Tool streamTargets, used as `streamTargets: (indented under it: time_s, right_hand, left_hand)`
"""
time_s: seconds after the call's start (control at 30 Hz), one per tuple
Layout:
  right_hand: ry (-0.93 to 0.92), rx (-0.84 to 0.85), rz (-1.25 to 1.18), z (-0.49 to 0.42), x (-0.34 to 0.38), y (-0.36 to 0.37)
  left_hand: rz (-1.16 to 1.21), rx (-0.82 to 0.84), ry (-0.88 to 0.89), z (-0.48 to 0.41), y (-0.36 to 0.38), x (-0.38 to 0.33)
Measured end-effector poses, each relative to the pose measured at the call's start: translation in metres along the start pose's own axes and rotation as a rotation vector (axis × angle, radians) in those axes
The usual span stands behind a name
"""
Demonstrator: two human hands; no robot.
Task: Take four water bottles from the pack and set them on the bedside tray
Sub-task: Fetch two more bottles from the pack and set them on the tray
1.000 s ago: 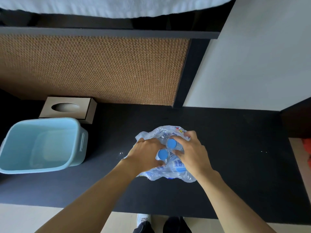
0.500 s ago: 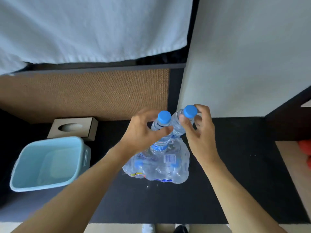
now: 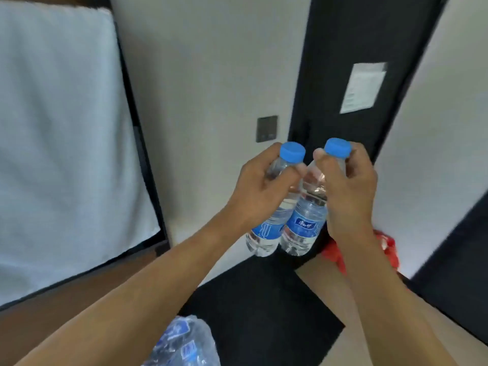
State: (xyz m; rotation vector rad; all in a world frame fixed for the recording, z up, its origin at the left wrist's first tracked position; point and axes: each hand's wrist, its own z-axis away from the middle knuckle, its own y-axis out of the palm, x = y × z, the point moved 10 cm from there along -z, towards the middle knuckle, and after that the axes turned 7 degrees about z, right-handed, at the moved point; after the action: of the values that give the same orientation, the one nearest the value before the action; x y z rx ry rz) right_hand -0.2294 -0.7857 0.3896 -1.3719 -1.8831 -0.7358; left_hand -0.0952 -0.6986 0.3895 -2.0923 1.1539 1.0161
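Two clear water bottles with blue caps and blue labels hang side by side in the air at mid-frame. My left hand (image 3: 260,187) grips the neck of the left bottle (image 3: 266,232). My right hand (image 3: 346,191) grips the neck of the right bottle (image 3: 303,225). The plastic-wrapped pack (image 3: 184,344) with more bottles lies on the black counter (image 3: 264,307) at the bottom edge, below my left forearm. No tray is in view.
A white towel or sheet (image 3: 60,143) fills the left side. A white wall with a dark switch plate (image 3: 266,128) stands ahead. A black door (image 3: 340,75) carries a paper notice (image 3: 363,87). Something red (image 3: 338,254) lies behind my right wrist.
Both hands have lifted the two bottles out of the pack and raised them high. The view has swung up and to the right, away from the blue bin and tissue box.
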Motion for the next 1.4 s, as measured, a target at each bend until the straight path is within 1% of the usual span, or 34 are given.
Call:
streamTargets:
  time_s: [0.13,0.23,0.3,0.47,0.57,0.67,0.83,1.0,1.17,1.3,1.4]
  right_hand:
    - [0.014,-0.244,0.152,0.008,0.088,-0.15]
    - [0.027,-0.39,0.273,0.039,0.154,-0.263]
    - [0.021,-0.521,0.363,0.077,0.207,-0.349]
    - [0.009,-0.846,0.564,0.215,0.331,-0.533]
    - [0.027,-1.043,0.681,0.319,0.407,-0.633]
    - [0.044,-1.207,0.821,0.426,0.49,-0.724]
    - [0.048,-1.445,1.034,0.591,0.626,-0.839]
    - [0.062,-1.662,1.141,0.727,0.735,-0.932]
    - [0.071,-1.834,1.216,0.835,0.805,-1.022]
    - [0.073,-1.916,1.271,0.903,0.845,-1.11]
    - [0.058,-1.969,1.288,0.945,0.878,-1.184]
  left_hand:
    - [0.198,0.228,0.089,-0.007,0.132,-0.093]
    - [0.354,0.409,0.114,0.014,0.242,-0.157]
    - [0.456,0.54,0.099,0.047,0.326,-0.203]
    - [0.664,0.883,0.087,0.18,0.517,-0.322]
    - [0.778,1.101,0.094,0.289,0.619,-0.404]
    - [0.899,1.276,0.058,0.41,0.71,-0.488]
    - [1.059,1.513,0.049,0.609,0.824,-0.629]
    - [1.168,1.707,0.026,0.771,0.908,-0.75]
    - [1.245,1.863,0.015,0.908,0.992,-0.837]
    - [1.305,1.941,0.015,0.998,1.075,-0.894]
    - [1.295,2.023,0.021,1.061,1.145,-0.943]
